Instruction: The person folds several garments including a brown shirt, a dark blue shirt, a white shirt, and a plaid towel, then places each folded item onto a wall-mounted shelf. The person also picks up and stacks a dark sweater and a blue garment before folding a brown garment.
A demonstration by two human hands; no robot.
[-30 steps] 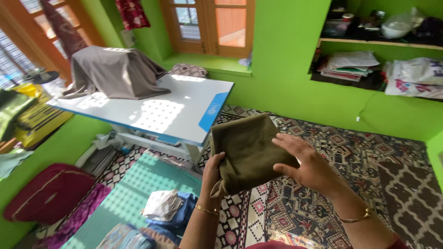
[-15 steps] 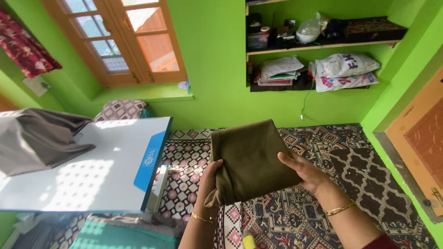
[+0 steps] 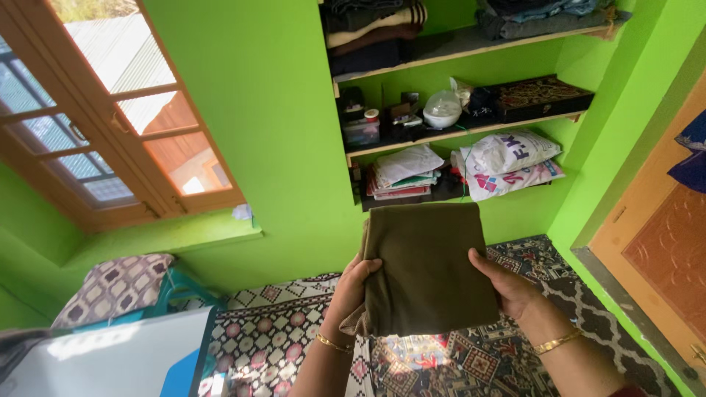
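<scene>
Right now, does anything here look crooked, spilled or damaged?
Nothing much. The folded cloth sits neatly between the left hand and right hand, only its lower left corner bunched. The sacks on the shelf slump sideways.

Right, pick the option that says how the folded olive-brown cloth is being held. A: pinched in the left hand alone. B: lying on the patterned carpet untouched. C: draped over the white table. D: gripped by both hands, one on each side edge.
D: the left hand grips the near-left edge of the folded olive-brown cloth and the right hand grips its right edge, holding it up in front of the wall shelves.
</scene>
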